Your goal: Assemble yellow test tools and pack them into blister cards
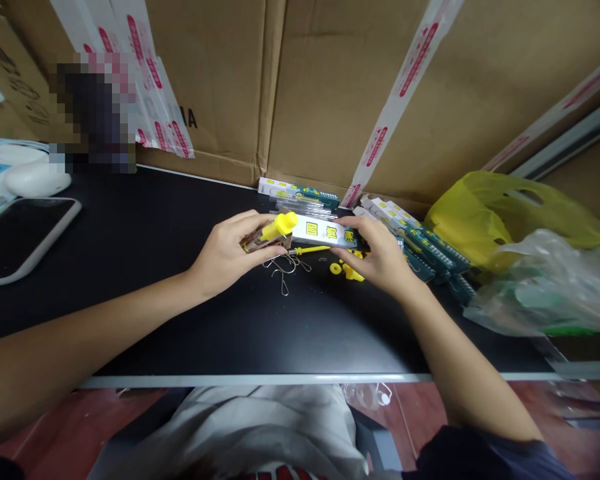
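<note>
My left hand (230, 250) is closed around the left end of a long clear packet (325, 231) with a white label and yellow characters. A yellow plastic piece (279, 225) sticks up at that end by my thumb. My right hand (375, 253) grips the packet's right end with fingers curled over it. Under the packet on the black table (145, 267) lie thin wire hooks (283, 270), a yellow rod (310, 250) and small yellow parts (347, 270).
More packets are stacked at the back (300, 192) and to the right (425, 243). A yellow bag (500, 213) and a clear bag (545, 287) lie at the right. A phone (20, 237) rests at the left. Cardboard boxes (330, 87) wall the rear.
</note>
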